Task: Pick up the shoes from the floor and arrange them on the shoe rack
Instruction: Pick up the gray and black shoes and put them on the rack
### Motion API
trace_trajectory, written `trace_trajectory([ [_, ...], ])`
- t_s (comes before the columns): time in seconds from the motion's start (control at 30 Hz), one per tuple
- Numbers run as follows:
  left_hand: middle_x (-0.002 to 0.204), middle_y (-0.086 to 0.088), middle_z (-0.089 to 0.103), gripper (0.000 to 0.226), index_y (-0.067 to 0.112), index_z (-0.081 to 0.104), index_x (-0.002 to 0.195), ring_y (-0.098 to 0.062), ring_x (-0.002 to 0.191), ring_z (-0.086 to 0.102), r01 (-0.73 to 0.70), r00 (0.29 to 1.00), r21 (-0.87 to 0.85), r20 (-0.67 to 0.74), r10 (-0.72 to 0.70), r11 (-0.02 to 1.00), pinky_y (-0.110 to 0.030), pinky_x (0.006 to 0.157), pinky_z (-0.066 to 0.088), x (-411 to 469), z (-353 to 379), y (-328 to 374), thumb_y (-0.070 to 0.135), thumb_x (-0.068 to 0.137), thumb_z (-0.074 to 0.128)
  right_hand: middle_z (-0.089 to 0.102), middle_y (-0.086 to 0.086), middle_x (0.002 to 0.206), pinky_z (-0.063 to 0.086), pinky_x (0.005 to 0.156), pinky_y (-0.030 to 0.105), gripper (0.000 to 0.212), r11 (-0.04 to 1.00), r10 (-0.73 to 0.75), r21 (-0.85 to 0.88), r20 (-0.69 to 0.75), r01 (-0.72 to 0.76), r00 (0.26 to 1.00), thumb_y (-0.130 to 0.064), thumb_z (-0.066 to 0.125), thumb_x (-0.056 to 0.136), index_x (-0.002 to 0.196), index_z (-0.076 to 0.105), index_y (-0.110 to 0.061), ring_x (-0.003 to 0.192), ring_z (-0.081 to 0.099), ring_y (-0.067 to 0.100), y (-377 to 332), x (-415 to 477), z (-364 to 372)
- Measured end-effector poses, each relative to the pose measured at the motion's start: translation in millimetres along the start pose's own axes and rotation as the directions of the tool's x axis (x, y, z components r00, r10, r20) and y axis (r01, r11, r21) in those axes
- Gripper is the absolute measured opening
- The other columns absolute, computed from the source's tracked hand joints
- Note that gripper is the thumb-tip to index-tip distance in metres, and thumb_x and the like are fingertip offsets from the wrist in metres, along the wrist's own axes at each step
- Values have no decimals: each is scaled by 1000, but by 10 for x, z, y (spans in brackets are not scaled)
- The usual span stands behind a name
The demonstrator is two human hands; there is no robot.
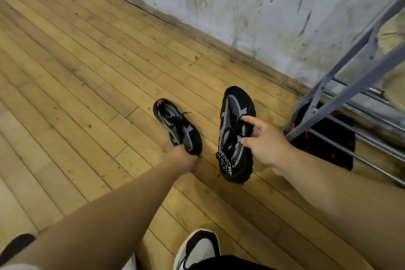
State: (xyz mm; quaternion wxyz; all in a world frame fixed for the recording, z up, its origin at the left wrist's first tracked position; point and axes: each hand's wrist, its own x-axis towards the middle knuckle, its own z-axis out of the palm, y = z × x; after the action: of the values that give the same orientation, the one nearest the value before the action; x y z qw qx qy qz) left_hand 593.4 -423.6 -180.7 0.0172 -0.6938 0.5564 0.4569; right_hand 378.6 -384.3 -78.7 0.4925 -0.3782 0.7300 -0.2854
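Head view is showing both hands gripping black-and-grey shoes above the floor: left hand clamping the left shoe by its heel, right hand pinching the right shoe by its laces. That lace pinch is looking loose; the shoe may be slipping or snagging on the shoe rack bars.

Soft, even light is falling across the wooden floor, casting faint shadows; wide-angle distortion is bending plank lines, and edges are blurring slightly.
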Motion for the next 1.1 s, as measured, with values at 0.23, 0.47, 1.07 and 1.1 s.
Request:
trace_trajectory([
  [0.23,134,-5,63,49,20,56,143,-23,120,61,-293,899,105,368,237,950,-34,98,52,-556,316,305,37,97,62,61,0,126,51,93,29,64,997,0,-74,23,1,1000,6,62,94,147,49,-27,111,59,15,181,-173,-212],
  [0.47,148,-3,37,68,49,35,153,-30,132,35,-381,909,566,372,186,731,-47,108,38,-331,169,-228,46,91,63,63,2,129,53,95,32,65,994,26,-110,0,-26,1000,3,65,93,146,50,-32,112,63,20,422,-199,-317],
  [1.07,140,-5,39,116,59,0,155,-33,121,50,-317,916,563,390,93,763,-45,99,50,-498,254,-553,64,71,79,62,0,123,57,86,29,66,984,17,-175,55,-7,998,1,66,93,145,51,-38,95,63,8,579,-272,-196],
  [1.1,139,-5,41,115,58,-1,155,-32,118,51,-311,929,572,353,115,759,-45,97,50,-527,303,-592,64,71,77,64,0,124,58,91,34,66,984,19,-180,59,-8,998,0,66,92,145,51,-38,100,66,13,588,-276,-184],
])
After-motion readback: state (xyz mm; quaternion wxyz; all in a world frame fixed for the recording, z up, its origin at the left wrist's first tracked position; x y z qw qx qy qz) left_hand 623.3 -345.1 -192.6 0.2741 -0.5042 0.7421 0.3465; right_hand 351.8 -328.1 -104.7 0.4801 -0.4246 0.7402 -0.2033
